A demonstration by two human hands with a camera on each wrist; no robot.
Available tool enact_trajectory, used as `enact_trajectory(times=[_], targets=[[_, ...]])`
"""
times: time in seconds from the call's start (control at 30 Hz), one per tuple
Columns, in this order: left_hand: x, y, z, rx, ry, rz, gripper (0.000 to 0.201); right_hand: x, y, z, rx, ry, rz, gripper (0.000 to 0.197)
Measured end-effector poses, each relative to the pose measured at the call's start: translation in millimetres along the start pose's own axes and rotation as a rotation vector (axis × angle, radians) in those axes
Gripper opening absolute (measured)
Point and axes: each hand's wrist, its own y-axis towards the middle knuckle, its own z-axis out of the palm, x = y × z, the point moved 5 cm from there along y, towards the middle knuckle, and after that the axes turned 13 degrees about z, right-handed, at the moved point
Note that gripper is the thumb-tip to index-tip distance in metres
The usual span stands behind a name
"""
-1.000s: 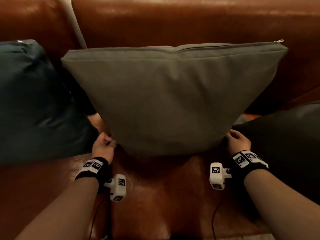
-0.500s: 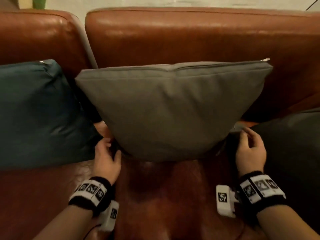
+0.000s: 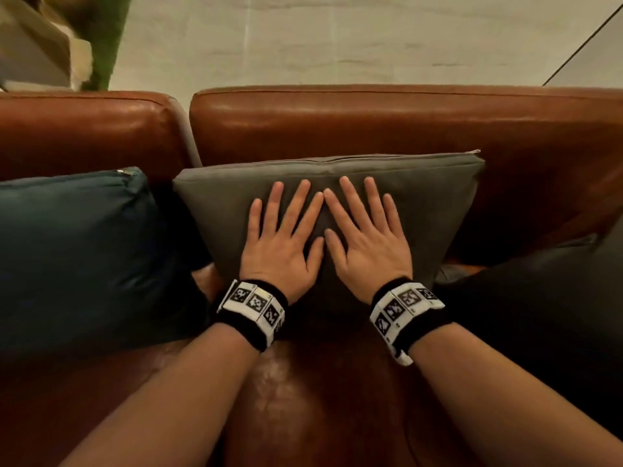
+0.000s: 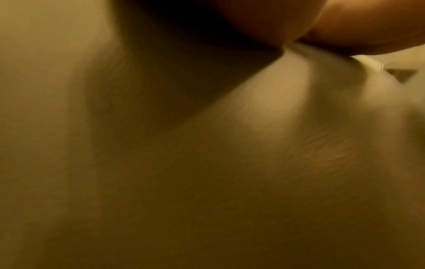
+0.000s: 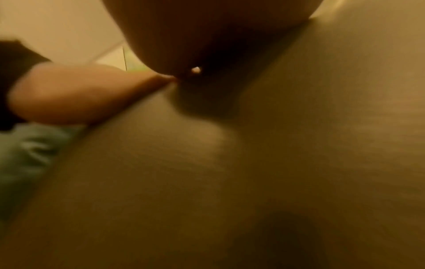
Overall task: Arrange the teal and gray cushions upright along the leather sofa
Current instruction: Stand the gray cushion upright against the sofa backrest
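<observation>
- Nearest the camera, two forearms reach forward over the brown sofa seat, each wrist wearing a black band with printed markers.
- Beyond them, the left hand and right hand lie flat, fingers straight and spread, side by side, pressing the gray cushion.
- That cushion stands upright against the backrest.
- Left of it, a teal cushion leans just beside it; a dark cushion lies to the right.
- Farthest back, a pale wall rises behind the sofa.
- Both wrist views are blurred fabric.
</observation>
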Motion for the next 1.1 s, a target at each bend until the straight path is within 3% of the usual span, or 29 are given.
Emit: enact_trajectory(times=[0.07,0.3,0.43,0.53,0.6,0.67,0.77,0.9,1.1], targets=[[11,0,-3,-0.015,0.023,-0.011,0.065,-14,4,-2,-0.018,-0.024,0.0,0.062],[69,-8,-17,-0.01,0.019,-0.211,0.065,-73,15,-11,0.047,-0.054,0.271,0.065],[68,-10,-25,-0.016,0.03,-0.218,0.067,-67,5,-24,0.036,-0.005,0.405,0.066],[37,1,-29,-0.026,0.016,-0.071,0.069,-9,-4,-31,-0.019,0.048,0.211,0.065],[23,8,-26,0.005,0.009,0.012,0.065,28,-8,-18,0.054,0.048,0.021,0.061],[29,10,-22,0.036,0.01,0.026,0.063,31,-3,-9,0.101,-0.023,-0.046,0.059],[52,7,-21,0.07,0.044,0.032,0.063,-16,13,-10,0.08,-0.061,0.028,0.059],[80,2,-30,0.085,0.014,-0.073,0.064,-79,22,-23,0.139,-0.089,0.229,0.059],[62,27,-46,0.082,-0.089,-0.109,0.063,-40,40,-58,-0.001,0.054,0.202,0.049]])
